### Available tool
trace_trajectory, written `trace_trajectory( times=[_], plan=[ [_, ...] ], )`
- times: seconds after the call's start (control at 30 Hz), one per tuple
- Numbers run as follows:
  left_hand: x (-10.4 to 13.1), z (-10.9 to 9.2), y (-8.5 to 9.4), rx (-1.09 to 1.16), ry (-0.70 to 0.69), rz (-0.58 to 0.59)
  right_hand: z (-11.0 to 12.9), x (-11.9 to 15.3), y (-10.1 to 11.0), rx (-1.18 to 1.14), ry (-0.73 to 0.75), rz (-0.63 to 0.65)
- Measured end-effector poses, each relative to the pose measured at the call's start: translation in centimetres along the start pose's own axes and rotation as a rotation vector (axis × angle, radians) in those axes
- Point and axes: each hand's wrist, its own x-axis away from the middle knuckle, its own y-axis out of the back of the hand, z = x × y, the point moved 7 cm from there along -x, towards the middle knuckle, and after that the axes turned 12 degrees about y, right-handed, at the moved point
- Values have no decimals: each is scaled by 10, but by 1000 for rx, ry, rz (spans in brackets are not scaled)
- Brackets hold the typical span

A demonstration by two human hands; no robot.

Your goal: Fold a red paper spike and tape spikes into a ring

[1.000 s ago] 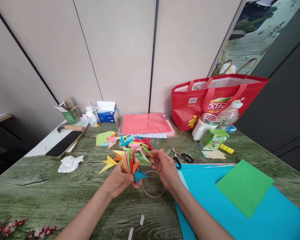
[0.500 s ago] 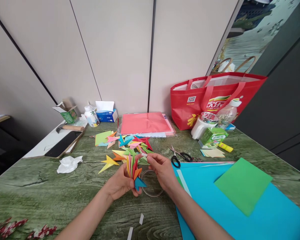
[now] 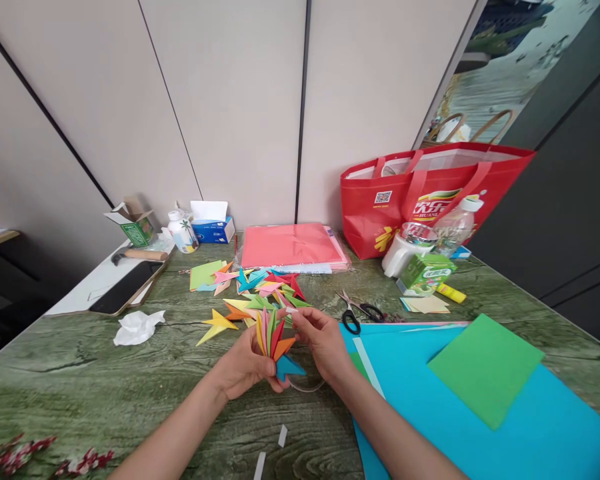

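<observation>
My left hand (image 3: 245, 363) is closed around a fan-shaped bundle of folded paper pieces (image 3: 270, 337) in yellow, pink, green, red, orange and blue. The blue point sticks out to the right, below the orange one. Just right of the bundle, my right hand (image 3: 324, 343) pinches a small white strip (image 3: 291, 310) between thumb and fingers. Beneath the hands lies a thin ring, seemingly a tape roll (image 3: 307, 389), mostly hidden by the bundle and the hand. More folded paper pieces (image 3: 250, 283) in several colours are heaped beyond the hands, with a yellow one (image 3: 217, 325) at the left.
Black-handled scissors (image 3: 353, 313) lie right of the heap. Blue sheets (image 3: 430, 400) carry a green square (image 3: 487, 370). Farther back stand a red bag (image 3: 375, 227), white mug (image 3: 399, 257) and green box (image 3: 427, 273). A crumpled tissue (image 3: 139, 327) and phone (image 3: 127, 287) lie left; white scraps (image 3: 283, 436) lie near.
The bundle in my left hand has shifted slightly right and turned, its blue point reaching farther right and covering more of the ring. My right hand still pinches the white strip.
</observation>
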Motion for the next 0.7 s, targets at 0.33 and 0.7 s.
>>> trace_trajectory(
  times=[0.33, 0.7],
  plan=[
    [-5, -23, 53, 67, -230, -430, 6, -8, 15, 27, 39, -114],
    [-3, -24, 53, 24, -302, -534, 5, 2, -14, 325, 181, 253]
  ],
)
